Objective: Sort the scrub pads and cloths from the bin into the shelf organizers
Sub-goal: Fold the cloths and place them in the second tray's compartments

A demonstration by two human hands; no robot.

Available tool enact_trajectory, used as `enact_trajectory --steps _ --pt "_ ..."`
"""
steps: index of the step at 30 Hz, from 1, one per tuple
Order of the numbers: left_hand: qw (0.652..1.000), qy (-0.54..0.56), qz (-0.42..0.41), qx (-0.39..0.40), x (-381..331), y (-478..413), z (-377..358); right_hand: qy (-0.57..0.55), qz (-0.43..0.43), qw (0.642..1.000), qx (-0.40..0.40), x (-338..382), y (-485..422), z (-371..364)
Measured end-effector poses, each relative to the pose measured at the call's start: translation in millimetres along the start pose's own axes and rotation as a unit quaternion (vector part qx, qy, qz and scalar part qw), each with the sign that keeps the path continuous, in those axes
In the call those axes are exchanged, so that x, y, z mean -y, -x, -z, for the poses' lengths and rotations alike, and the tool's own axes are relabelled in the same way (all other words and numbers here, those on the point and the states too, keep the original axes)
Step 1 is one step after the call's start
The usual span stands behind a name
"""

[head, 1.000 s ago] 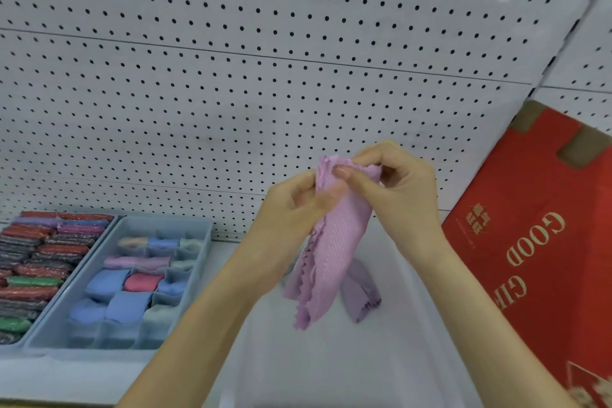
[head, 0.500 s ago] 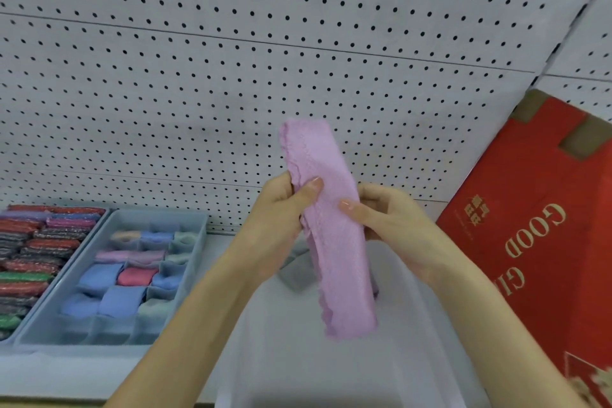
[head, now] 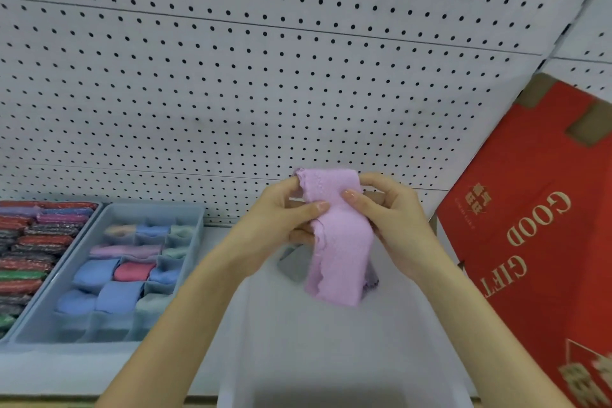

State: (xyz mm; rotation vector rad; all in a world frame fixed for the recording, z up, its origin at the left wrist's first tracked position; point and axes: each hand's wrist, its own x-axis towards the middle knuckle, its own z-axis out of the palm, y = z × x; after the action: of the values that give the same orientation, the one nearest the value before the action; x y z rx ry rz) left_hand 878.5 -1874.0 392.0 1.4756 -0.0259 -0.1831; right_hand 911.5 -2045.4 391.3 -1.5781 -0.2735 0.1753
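Pink cloth (head: 334, 242) pinched by both hands over the clear bin (head: 298, 358).
The left hand (head: 281, 219) and right hand (head: 394, 219) each nipped its upper part between thumb and curled fingers. Its long axis ran up and down, the top folded over, the loose end pointing down into the bin. Behind it, grey cloths (head: 293, 263) were mostly hidden and blurred; the scrub pad tray (head: 29, 242) was cut off by the left frame edge, beside the cloth organizer (head: 109, 275).
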Motion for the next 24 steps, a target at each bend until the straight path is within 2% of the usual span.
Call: enact_trajectory --steps 2,5,7,10,12,15,19,22,24 --pt "0.999 0.043 -0.027 0.006 -0.2 -0.9 4.5 -0.079 -0.026 0.995 0.046 -0.3 0.4 2.6" --pt "0.993 0.04 -0.11 0.031 -7.0 3.8 7.0 -0.138 0.016 0.986 0.095 5.1 1.5 5.8" --pt "0.981 -0.053 -0.184 0.037 -16.7 9.2 7.6 -0.084 0.077 0.989 0.098 12.3 1.8 8.4" --pt "0.934 -0.221 -0.282 0.002 -26.2 9.6 7.3 0.064 0.131 0.988 0.058 20.5 -0.7 12.9" --pt "0.913 -0.256 -0.316 -0.026 -27.8 6.6 6.9 0.084 0.147 0.985 0.043 23.6 -2.7 11.1" --pt "0.92 -0.236 -0.306 -0.059 -27.3 4.1 1.0 0.055 0.162 0.984 0.041 24.7 -3.7 2.0" --pt "0.957 -0.102 -0.27 -0.027 -22.8 6.0 2.3 -0.029 0.139 0.99 0.018 24.1 -4.8 -9.7" --pt "0.987 0.022 -0.158 -0.013 -14.0 9.1 4.1 -0.084 0.118 0.989 0.016 23.9 -3.9 -15.5" --pt "0.994 0.028 -0.107 0.002 -4.9 9.6 2.5 -0.085 0.114 0.99 0.003 24.2 -2.5 -18.8"
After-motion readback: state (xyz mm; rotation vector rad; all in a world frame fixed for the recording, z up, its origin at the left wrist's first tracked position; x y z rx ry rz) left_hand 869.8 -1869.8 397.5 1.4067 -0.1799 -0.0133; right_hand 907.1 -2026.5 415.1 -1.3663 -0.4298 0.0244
